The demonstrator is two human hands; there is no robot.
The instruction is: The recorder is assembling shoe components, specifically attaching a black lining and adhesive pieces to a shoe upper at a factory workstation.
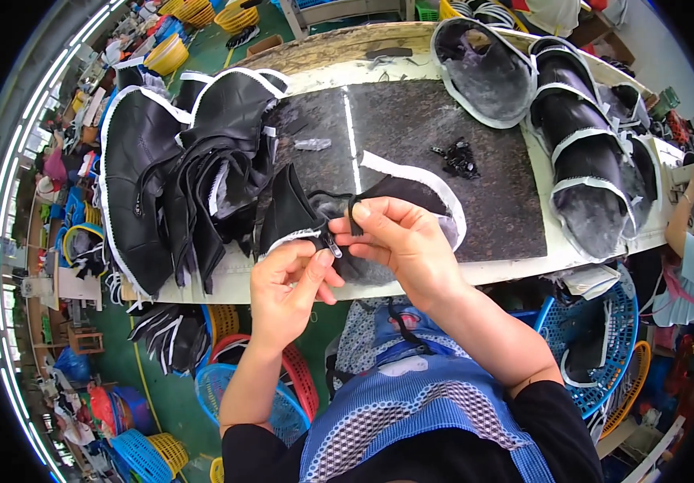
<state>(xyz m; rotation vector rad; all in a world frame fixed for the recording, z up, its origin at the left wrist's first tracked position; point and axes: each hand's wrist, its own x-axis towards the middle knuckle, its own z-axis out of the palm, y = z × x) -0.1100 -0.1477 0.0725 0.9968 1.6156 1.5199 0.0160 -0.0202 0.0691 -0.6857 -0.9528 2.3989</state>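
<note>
Just above the near edge of the table, my left hand point(287, 282) pinches a small metal zipper slider point(332, 245) between thumb and fingertip. My right hand point(411, 245) grips the end of a black zipper tape point(353, 211) close beside it. The tape loops from a black boot upper point(287, 205) with a white fuzzy edge, which lies under and behind my hands. Further right the same work spreads out, with a white-edged part point(411, 193) lying flat. A small heap of black zipper sliders point(458, 159) rests on the dark mat point(500, 217).
Black boot uppers with white edging point(142, 153) are piled at the left. More uppers point(580, 145) stand in an overlapping row at the right. A small clear plastic piece point(312, 145) lies on the mat. Baskets, including a blue one point(617, 346), stand below the table edge.
</note>
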